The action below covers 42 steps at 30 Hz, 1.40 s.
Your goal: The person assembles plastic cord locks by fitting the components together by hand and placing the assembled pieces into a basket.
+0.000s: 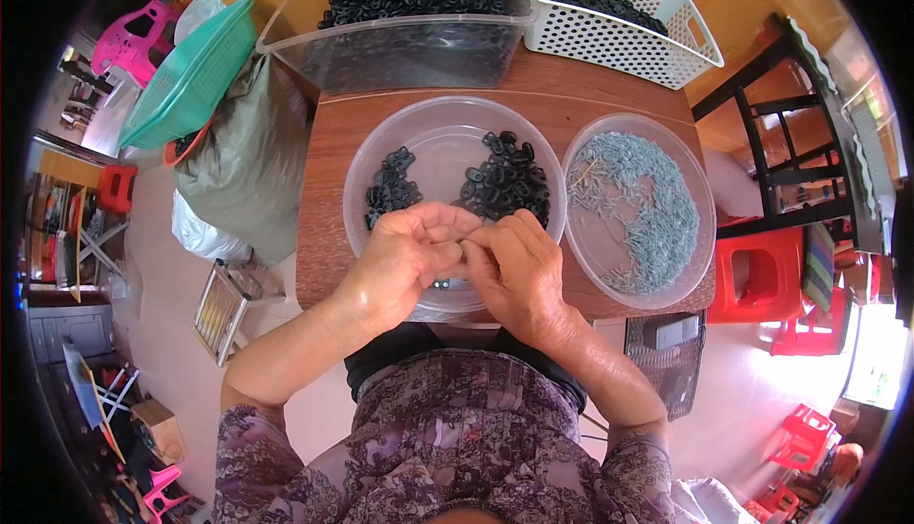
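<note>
Fingers (455,250) of both hands pinch together over the near rim of a clear round plastic bowl (381,143); what they grip is too small to tell. The left hand (405,257) and right hand (519,272) touch at the fingertips. Glossy black oval plastic links (505,181) lie in two heaps in that bowl. Just right, a second clear bowl (695,238) holds thin grey metal pins (647,210). Behind stand a clear rectangular tub (400,58) of black links and a white perforated basket (619,43)
</note>
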{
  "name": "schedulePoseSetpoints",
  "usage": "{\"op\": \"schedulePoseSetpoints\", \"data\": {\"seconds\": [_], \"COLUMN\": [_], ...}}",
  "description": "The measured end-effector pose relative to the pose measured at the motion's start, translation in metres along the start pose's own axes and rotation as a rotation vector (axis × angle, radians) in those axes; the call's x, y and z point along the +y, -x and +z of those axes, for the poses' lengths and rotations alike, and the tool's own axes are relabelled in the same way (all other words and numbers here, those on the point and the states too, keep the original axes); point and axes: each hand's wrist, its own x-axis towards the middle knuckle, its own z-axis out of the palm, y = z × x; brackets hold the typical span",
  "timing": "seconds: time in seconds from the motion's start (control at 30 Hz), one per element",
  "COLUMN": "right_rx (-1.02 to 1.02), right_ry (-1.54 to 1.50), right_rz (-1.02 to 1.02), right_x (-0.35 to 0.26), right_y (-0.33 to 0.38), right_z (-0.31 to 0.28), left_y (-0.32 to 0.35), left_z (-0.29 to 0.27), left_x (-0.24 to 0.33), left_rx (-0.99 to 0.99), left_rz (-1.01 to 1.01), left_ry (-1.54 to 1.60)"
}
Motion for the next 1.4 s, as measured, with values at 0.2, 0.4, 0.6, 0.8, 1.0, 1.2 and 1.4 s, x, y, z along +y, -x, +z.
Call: {"op": "schedulePoseSetpoints", "data": {"seconds": [0.2,0.4,0.6,0.8,1.0,1.2,1.4], "right_rx": [-0.001,0.059,0.087,0.085,0.072,0.065,0.069], "right_ry": [0.03,-0.156,-0.144,-0.03,-0.065,-0.249,-0.392], "right_rz": [0.012,0.246,0.226,0.034,0.132,0.344,0.566], "right_x": [-0.001,-0.006,-0.013,-0.011,-0.015,-0.023,-0.026], "right_y": [0.001,0.001,0.002,0.003,0.007,0.006,0.008], "right_z": [-0.001,-0.006,-0.007,0.001,0.001,-0.004,-0.008], "left_y": [-0.001,-0.003,-0.003,0.002,0.003,0.004,0.007], "left_z": [-0.006,-0.009,-0.003,-0.003,-0.006,-0.006,0.004], "left_x": [-0.013,-0.01,-0.003,-0.002,-0.011,-0.014,-0.011], "left_rx": [0.043,0.115,0.155,0.108,0.141,0.131,0.151], "left_rz": [0.113,0.126,0.141,0.104,0.127,0.192,0.284], "left_ry": [-0.043,-0.012,0.11,0.098,0.037,0.024,-0.038]}}
